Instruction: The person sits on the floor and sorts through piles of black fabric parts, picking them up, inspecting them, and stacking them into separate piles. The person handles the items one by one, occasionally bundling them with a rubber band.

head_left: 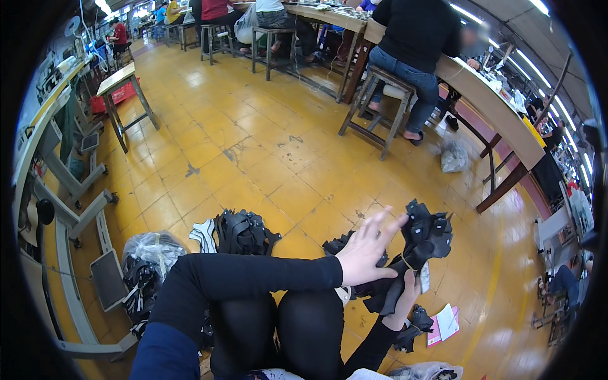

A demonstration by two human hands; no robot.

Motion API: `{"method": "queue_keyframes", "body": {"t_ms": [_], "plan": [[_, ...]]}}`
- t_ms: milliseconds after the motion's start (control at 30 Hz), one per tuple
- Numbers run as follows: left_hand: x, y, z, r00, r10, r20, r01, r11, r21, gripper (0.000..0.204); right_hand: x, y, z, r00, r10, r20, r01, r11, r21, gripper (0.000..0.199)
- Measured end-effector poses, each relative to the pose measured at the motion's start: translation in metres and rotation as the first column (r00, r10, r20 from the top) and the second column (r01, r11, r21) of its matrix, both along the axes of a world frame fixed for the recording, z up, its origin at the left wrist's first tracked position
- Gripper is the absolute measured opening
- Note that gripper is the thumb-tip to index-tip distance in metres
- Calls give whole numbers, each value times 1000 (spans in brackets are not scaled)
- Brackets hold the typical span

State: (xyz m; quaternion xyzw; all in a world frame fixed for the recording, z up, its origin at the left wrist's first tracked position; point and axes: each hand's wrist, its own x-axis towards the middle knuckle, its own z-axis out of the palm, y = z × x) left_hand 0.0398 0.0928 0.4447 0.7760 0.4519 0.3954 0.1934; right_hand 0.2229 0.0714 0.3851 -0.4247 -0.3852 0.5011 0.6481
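Observation:
My right hand point(403, 303) grips a bundle of black cut pieces point(425, 237) by its narrow middle, where a thin tan band goes round it. The pieces fan out above the band and hang below it. My left hand point(367, 251) reaches across from the left, its fingers spread and its thumb close to the band; whether the thumb touches the bundle I cannot tell. Partly hidden behind that hand is another dark pile point(337, 243). On the floor beyond my left forearm lie a stack of black pieces point(244, 233) and some striped white-and-grey pieces point(203, 235).
Clear plastic bags with dark pieces point(152, 250) stand at my left, beside a grey metal machine frame point(79, 310). Pink and white papers point(445, 324) lie at right. Ahead are a small wooden table point(117, 77), a seated person point(415, 38) on a stool, and a long worktable point(494, 104).

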Motion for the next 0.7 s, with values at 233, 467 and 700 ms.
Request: {"method": "queue_keyframes", "body": {"t_ms": [233, 467, 700], "plan": [[-15, 8, 6, 534, -108, 838, 764, 486, -424, 60, -17, 4, 0, 999, -38, 32, 38, 999, 8, 48], [-32, 16, 29, 524, 185, 831, 606, 605, -517, 44, -54, -3, 31, 805, -50, 591, -73, 981, 182, 39], [-36, 15, 35, 436, 191, 879, 610, 655, -445, 44, -63, -2, 52, 671, -349, 654, -62, 853, 519, 32]]}}
